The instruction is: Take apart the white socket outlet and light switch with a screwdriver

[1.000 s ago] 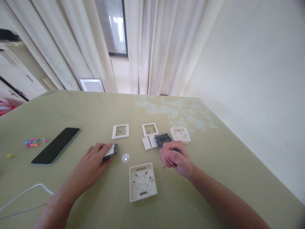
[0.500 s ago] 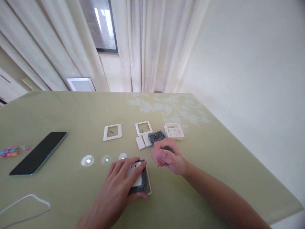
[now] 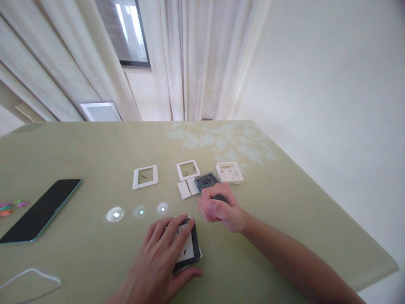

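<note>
My left hand (image 3: 161, 257) lies over a dark-framed switch module with white rockers (image 3: 189, 250), thumb and fingers closed round it, pressing it onto a white back box whose edge barely shows beneath. My right hand (image 3: 220, 210) is a fist just right of it, gripping a dark-handled tool (image 3: 219, 197) that I take for a screwdriver; the tip is hidden. Beyond the fist lie a second dark switch module (image 3: 206, 181), two white rocker covers (image 3: 188, 188), a small white frame (image 3: 188, 170) and another white back box (image 3: 229, 172).
A larger white frame (image 3: 145, 177) with a screw inside lies left of centre. A black phone (image 3: 38, 211) rests at the left, coloured bits (image 3: 9, 207) beside it, a white cable (image 3: 28, 280) near the front left. The table's right edge (image 3: 348, 211) drops off by the wall.
My left hand carried the switch module from the left across onto the white back box near me and settled it there. The right fist stayed put. The view shifted left and down.
</note>
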### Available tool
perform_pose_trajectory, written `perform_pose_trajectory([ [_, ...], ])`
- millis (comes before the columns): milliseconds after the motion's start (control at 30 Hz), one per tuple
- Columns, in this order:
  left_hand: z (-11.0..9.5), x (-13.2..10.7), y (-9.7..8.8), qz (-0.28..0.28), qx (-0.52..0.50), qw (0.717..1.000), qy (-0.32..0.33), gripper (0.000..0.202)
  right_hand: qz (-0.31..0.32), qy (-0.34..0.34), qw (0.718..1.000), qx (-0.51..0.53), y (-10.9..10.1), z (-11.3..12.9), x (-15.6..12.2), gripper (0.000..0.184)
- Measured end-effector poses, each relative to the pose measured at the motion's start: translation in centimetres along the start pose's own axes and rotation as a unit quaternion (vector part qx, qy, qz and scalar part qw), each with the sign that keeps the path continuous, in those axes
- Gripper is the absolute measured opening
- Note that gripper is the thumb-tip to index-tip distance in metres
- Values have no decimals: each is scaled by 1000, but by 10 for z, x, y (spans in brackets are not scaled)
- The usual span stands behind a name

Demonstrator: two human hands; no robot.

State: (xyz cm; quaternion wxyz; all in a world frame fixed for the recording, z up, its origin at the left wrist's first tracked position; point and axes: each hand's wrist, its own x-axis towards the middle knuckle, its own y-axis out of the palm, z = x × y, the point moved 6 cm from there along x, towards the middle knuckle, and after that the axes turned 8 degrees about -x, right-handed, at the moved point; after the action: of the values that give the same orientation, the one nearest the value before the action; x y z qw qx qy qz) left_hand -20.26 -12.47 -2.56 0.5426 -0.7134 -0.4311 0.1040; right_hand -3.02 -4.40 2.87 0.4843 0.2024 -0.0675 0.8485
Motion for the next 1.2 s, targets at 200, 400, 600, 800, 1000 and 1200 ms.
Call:
perform_pose_trajectory([
  [200, 10, -3, -2, 31, -60, 997, -26, 106, 1, -6, 1000, -31, 0, 1, 0, 48],
  [400, 19, -4, -5, 72, -108, 990, -49, 108, 2, -3, 999, -54, 1, 2, 0, 50],
  [600, 14, 0, -9, 60, -114, 990, -50, 88, 4, -5, 998, -57, 2, 4, 0, 48],
  [800, 3, 5, -7, 52, -148, 986, -48, 98, 5, -8, 998, -63, 2, 6, 1, 49],
  [1000, 13, 0, -2, 63, -201, 974, -79, 93, 12, 2, 997, -82, 4, 7, 1, 50],
  [1200, 32, -4, 4, 76, -178, 980, -45, 99, 18, 5, 996, -92, 4, 4, 1, 49],
])
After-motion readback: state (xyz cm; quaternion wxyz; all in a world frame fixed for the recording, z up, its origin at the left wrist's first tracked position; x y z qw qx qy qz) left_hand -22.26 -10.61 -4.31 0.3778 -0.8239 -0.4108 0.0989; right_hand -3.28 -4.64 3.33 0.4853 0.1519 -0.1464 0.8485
